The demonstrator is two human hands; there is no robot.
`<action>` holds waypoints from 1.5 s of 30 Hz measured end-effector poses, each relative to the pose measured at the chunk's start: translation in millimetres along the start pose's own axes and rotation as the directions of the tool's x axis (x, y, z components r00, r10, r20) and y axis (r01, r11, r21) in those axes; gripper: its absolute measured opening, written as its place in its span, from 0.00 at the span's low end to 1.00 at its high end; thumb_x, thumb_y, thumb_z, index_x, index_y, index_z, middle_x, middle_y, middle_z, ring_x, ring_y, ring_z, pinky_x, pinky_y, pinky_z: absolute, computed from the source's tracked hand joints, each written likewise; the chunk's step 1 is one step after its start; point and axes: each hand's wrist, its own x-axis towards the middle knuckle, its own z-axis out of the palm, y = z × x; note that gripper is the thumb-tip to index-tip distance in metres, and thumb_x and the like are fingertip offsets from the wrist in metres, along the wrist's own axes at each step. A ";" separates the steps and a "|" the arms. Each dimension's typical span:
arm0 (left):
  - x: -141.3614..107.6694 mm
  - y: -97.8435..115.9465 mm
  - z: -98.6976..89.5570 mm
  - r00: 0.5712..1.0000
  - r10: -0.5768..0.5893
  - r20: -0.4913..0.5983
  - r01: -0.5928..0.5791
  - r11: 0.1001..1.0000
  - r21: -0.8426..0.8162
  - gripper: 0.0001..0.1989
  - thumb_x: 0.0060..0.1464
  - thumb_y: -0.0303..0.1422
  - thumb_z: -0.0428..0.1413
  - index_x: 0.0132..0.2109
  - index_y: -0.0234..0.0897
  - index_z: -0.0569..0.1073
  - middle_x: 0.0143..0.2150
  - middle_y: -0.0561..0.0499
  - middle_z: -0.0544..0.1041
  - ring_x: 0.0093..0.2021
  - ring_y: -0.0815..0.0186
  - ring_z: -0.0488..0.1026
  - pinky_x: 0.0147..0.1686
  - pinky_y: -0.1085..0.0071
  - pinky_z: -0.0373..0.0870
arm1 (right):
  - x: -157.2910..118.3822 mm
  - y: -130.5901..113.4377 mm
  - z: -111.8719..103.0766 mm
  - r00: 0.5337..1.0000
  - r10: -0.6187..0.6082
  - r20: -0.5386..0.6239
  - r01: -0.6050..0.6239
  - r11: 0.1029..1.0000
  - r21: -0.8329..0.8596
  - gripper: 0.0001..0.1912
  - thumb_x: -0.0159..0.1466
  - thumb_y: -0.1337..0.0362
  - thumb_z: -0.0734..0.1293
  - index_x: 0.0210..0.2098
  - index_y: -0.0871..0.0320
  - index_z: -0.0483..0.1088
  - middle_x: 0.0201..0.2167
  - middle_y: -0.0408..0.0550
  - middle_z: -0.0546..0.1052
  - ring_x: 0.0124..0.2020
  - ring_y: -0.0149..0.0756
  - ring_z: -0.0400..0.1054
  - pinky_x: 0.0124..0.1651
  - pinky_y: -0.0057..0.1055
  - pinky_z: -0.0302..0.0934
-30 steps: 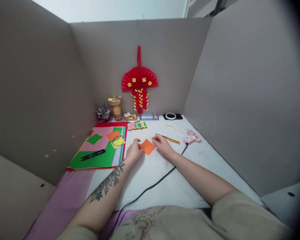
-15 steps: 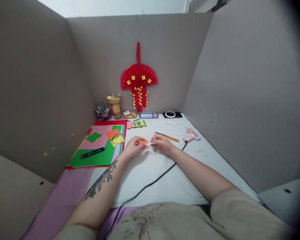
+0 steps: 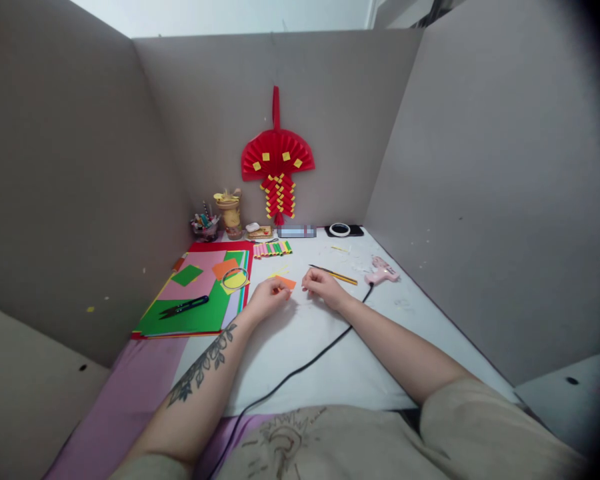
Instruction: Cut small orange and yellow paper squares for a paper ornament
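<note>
Near the middle of the white table (image 3: pixel 325 353), my left hand (image 3: pixel 271 298) has its fingers closed together. An orange paper piece (image 3: pixel 287 283) shows just beyond those fingers; whether they grip it is unclear. To its right, my right hand (image 3: pixel 322 288) is closed in a pinch, and whatever sits between its fingertips is too small to make out. A gap separates the two hands. Behind my right hand lie a pencil and a thin dark tool (image 3: pixel 337 275). Small yellow strips (image 3: pixel 281 271) lie behind my left hand.
Coloured paper sheets (image 3: pixel 155 320) at the left carry black snips (image 3: pixel 185 306) and a roll of tape (image 3: pixel 235 278). Rolled paper tubes (image 3: pixel 273 249) lie behind the hands. A pink glue gun (image 3: pixel 381 271) trails a black cord (image 3: pixel 300 369). A red fan decoration (image 3: pixel 279 157) hangs behind.
My left hand has turned and dipped slightly, and the orange paper now lies farther behind its fingertips. My right hand has barely moved.
</note>
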 end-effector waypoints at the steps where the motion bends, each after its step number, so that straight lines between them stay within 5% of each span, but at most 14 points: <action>1: 0.8 -1.3 0.4 0.999 -0.004 -0.038 0.004 1.000 0.002 0.09 0.49 0.32 0.52 0.28 0.34 0.74 0.31 0.50 0.75 0.32 0.67 0.69 0.33 0.73 0.63 | 0.6 0.1 1.1 0.999 0.012 -0.042 -0.011 1.000 0.022 0.08 0.52 0.62 0.66 0.31 0.57 0.64 0.26 0.40 0.70 0.24 0.27 0.63 0.24 0.23 0.55; 5: 2.1 -4.8 0.4 0.980 -0.018 -0.197 0.005 0.998 -0.064 0.09 0.50 0.35 0.53 0.31 0.34 0.74 0.31 0.50 0.75 0.32 0.67 0.69 0.33 0.72 0.64 | 3.8 0.5 4.3 0.987 0.100 -0.128 -0.083 0.988 0.132 0.19 0.51 0.58 0.68 0.42 0.54 0.64 0.31 0.41 0.70 0.25 0.28 0.64 0.21 0.22 0.53; 9: 0.1 -0.3 2.6 0.993 0.005 -0.118 -0.018 0.993 -0.113 0.11 0.51 0.36 0.53 0.30 0.34 0.76 0.30 0.49 0.75 0.33 0.66 0.70 0.34 0.72 0.66 | 4.4 -3.4 8.0 0.993 0.118 0.028 -0.120 0.985 0.123 0.12 0.49 0.60 0.70 0.31 0.57 0.68 0.26 0.41 0.69 0.23 0.26 0.60 0.22 0.23 0.51; 14: 1.4 -6.0 4.0 0.995 0.011 -0.102 -0.019 0.997 -0.077 0.15 0.52 0.32 0.52 0.46 0.35 0.75 0.47 0.45 0.74 0.42 0.65 0.71 0.43 0.71 0.67 | 7.5 -2.9 7.6 0.993 0.027 -0.111 -0.010 0.988 0.156 0.10 0.50 0.59 0.68 0.25 0.57 0.65 0.23 0.40 0.68 0.24 0.26 0.59 0.27 0.24 0.53; 17: 2.2 -17.9 -2.9 0.990 0.004 -0.141 0.009 0.996 0.087 0.21 0.51 0.31 0.54 0.53 0.36 0.71 0.54 0.44 0.69 0.45 0.64 0.70 0.47 0.69 0.66 | 10.4 2.7 3.7 0.987 -0.002 -0.158 0.013 0.998 0.065 0.09 0.54 0.59 0.66 0.33 0.56 0.66 0.35 0.45 0.72 0.34 0.30 0.64 0.34 0.26 0.58; 20: -0.3 -25.1 -10.4 0.997 0.057 -0.058 -0.036 0.946 0.321 0.14 0.51 0.31 0.54 0.45 0.38 0.76 0.47 0.46 0.73 0.45 0.61 0.70 0.49 0.68 0.64 | 12.1 7.8 3.5 0.990 0.056 -0.126 -0.068 0.994 -0.086 0.17 0.54 0.63 0.65 0.44 0.52 0.63 0.49 0.48 0.68 0.42 0.33 0.64 0.38 0.29 0.60; 24: -4.1 -24.1 -12.3 0.996 0.079 0.031 -0.084 0.873 0.481 0.12 0.51 0.28 0.53 0.41 0.40 0.78 0.44 0.47 0.74 0.44 0.61 0.70 0.47 0.68 0.64 | 15.5 12.2 9.2 0.991 0.111 -0.068 -0.123 0.974 -0.192 0.26 0.52 0.70 0.63 0.50 0.50 0.58 0.53 0.50 0.63 0.43 0.33 0.64 0.38 0.29 0.61; 34: -2.0 -30.0 -17.9 0.995 0.047 0.089 -0.088 0.829 0.552 0.16 0.51 0.25 0.50 0.43 0.42 0.77 0.45 0.47 0.75 0.45 0.61 0.70 0.49 0.68 0.62 | 7.9 6.0 13.7 0.990 0.127 -0.056 -0.133 0.985 -0.107 0.24 0.50 0.69 0.63 0.46 0.51 0.59 0.47 0.47 0.66 0.35 0.30 0.67 0.31 0.25 0.60; 39: -1.2 -32.3 -17.3 0.992 0.065 0.107 -0.111 0.855 0.507 0.13 0.52 0.28 0.50 0.41 0.40 0.78 0.43 0.47 0.76 0.44 0.62 0.71 0.47 0.70 0.64 | 8.7 5.0 11.0 0.991 0.033 -0.128 -0.038 0.999 -0.039 0.09 0.51 0.61 0.66 0.30 0.57 0.66 0.27 0.41 0.70 0.25 0.27 0.63 0.27 0.24 0.57; 45: 5.5 -39.5 -8.6 0.994 0.087 0.065 -0.106 0.901 0.420 0.09 0.49 0.30 0.53 0.35 0.40 0.78 0.37 0.50 0.77 0.39 0.64 0.71 0.43 0.72 0.65 | 11.7 8.2 26.1 0.992 0.091 -0.088 -0.090 0.996 0.018 0.10 0.45 0.64 0.70 0.21 0.59 0.64 0.18 0.40 0.71 0.19 0.27 0.61 0.24 0.25 0.55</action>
